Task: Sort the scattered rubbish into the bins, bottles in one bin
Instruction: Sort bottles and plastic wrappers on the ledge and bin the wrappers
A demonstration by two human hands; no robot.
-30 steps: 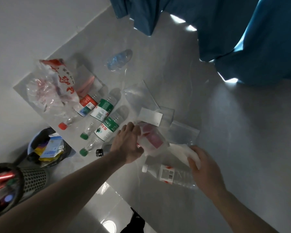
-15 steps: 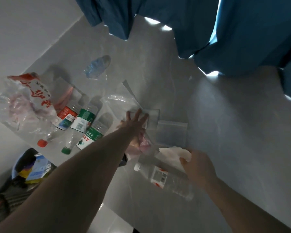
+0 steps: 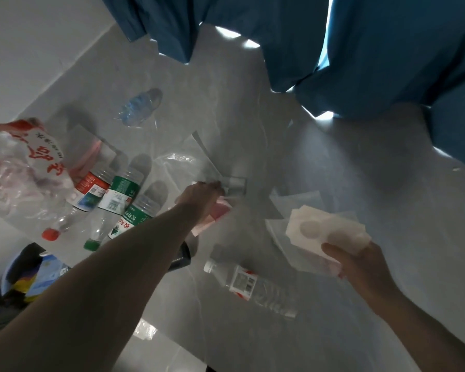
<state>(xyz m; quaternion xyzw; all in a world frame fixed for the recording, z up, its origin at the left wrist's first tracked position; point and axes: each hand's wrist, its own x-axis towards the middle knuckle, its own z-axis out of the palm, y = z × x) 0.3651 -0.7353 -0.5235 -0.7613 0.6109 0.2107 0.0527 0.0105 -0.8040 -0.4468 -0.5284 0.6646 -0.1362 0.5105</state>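
We find the rubbish spread over a grey floor (image 3: 333, 183), bounded by a white wall (image 3: 38, 36) on the left and blue curtains (image 3: 360, 49) along the far edge. The left hand (image 3: 202, 198) reaches to mid-floor, fingers curled on a clear plastic bag (image 3: 232, 185), with a pink-and-white packet (image 3: 215, 214) under the palm; whether it grips both we cannot tell. The right hand (image 3: 357, 260) is raised above the floor, clenched on a wad of white paper (image 3: 322, 233). Just beside it a clear bottle with a white cap (image 3: 253, 284) lies on its side. Towards the left wall three bottles lie side by side: one red-capped (image 3: 87, 193), two green-labelled (image 3: 120, 191) (image 3: 134, 216). A printed plastic bag (image 3: 24, 167) touches the red-capped one. A crushed blue bottle (image 3: 140, 106) lies apart, nearer the curtains. At the near left corner a bin (image 3: 24, 275) holds coloured wrappers.
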